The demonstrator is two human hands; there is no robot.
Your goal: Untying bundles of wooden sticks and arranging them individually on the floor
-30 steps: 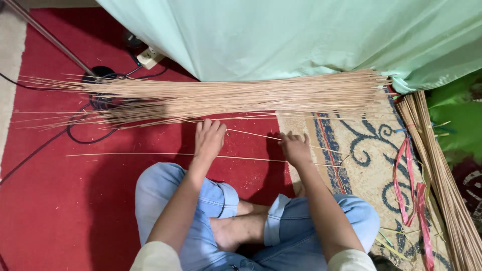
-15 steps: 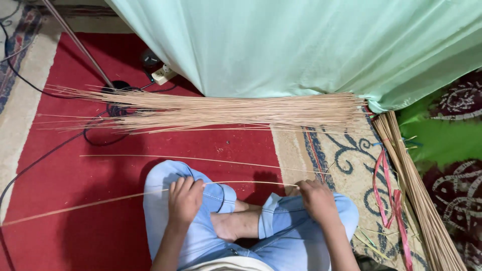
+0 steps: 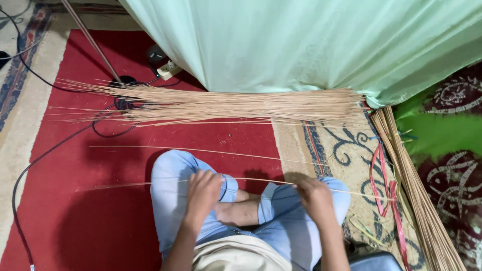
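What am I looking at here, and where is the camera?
The camera sits on a person's head and looks down at their crossed legs in light blue trousers. No machine: two bare hands. The left hand and right hand hold one long thin tan stick across the knees. A second thin stick lies on the red carpet ahead. Beyond it lies a large pile of thin tan sticks, beside a pale green cloth. Another stick bundle lies to the right.
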